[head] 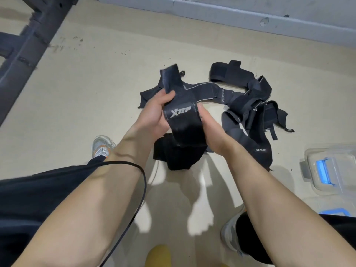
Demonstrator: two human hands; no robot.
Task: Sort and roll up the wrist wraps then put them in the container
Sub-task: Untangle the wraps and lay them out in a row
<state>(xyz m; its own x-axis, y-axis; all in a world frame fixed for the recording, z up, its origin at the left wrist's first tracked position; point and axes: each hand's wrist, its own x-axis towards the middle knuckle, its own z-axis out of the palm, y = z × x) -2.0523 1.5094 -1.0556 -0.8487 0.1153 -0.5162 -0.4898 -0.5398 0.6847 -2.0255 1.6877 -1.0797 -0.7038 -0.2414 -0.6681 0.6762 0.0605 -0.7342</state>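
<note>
Between both hands [154, 110] [211, 128], wrist wrap [181, 114] runs lengthwise, pointing away.

Container [335, 168] cut off by right edge

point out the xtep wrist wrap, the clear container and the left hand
XTEP wrist wrap [180, 113], head view, on its logo patch
clear container [321, 170], head view, on its blue latch
left hand [153, 112], head view, on the base of the thumb

The person wears dark shorts [38, 189] and grey sneakers [102, 146].
</note>
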